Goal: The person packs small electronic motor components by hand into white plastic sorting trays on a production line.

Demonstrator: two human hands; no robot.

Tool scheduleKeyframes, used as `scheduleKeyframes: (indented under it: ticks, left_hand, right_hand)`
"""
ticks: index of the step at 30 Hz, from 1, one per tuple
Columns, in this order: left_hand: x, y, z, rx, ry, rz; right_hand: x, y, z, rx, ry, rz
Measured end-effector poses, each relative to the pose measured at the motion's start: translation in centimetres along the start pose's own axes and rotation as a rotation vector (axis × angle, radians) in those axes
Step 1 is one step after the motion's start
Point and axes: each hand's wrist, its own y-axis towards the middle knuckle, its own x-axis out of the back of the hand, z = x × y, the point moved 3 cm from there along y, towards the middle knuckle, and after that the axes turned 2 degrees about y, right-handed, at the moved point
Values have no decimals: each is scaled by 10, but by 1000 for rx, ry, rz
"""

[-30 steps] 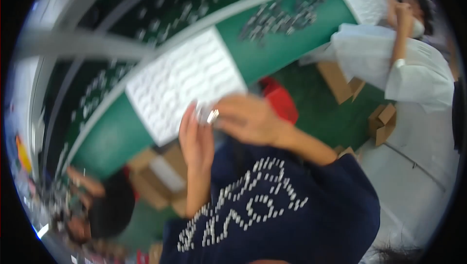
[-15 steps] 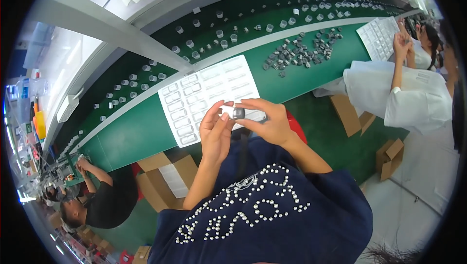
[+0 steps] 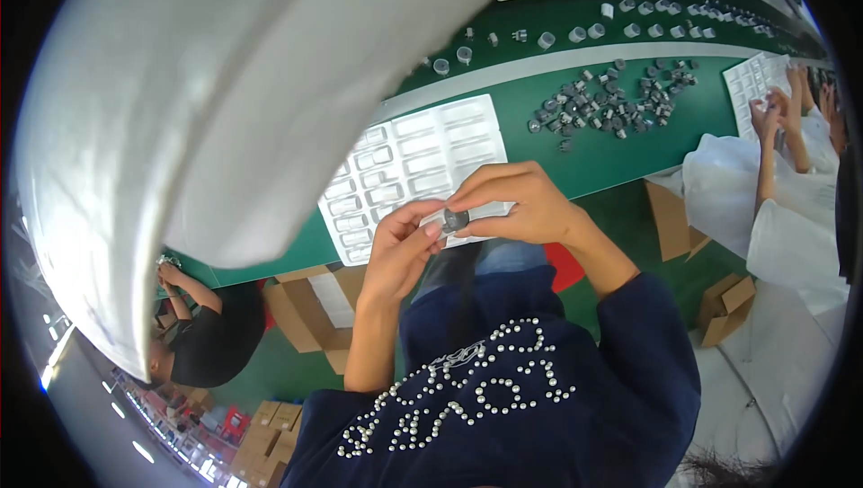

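Note:
Between my two hands is a small dark grey round part (image 3: 456, 219) with a pale, clear-looking piece against its left side. My left hand (image 3: 402, 250) pinches it from the left with thumb and fingertips. From the right, thumb and fingers of my right hand (image 3: 521, 205) close on the same part. Which fingers bear on which piece is partly hidden. Under and behind the hands lies a white moulded tray (image 3: 422, 151) with rows of rectangular pockets, on the green bench.
Many dark grey parts (image 3: 611, 102) lie piled right of the tray. Beyond a pale rail, clear cups (image 3: 577, 34) stand in rows. A large blurred white shape (image 3: 243, 102) covers the upper left. Open cartons (image 3: 301, 313) sit below the bench. Co-workers sit on both sides.
The view has shifted, and a blurred white shape now hides the upper left. My hands remain together on the small part, which appears turned, its dark round face showing more.

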Motion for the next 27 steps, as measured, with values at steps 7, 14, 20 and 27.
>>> scheduleKeyframes:
  ticks: [7, 14, 20, 27]
  left_hand:
    - [9, 27, 26, 11, 25, -120]
    - [4, 57, 61, -107, 594, 37]
    - [42, 148, 69, 48, 664, 44]
    - [109, 255, -37, -644, 2127, -655]
  right_hand:
    - [-6, -18, -30, 127, -249, -52]
    - [-19, -53, -65, 122, -412, -210]
    - [21, -21, -148, 95, -413, -118]
    - [222, 204, -249, 170, -962, -454]
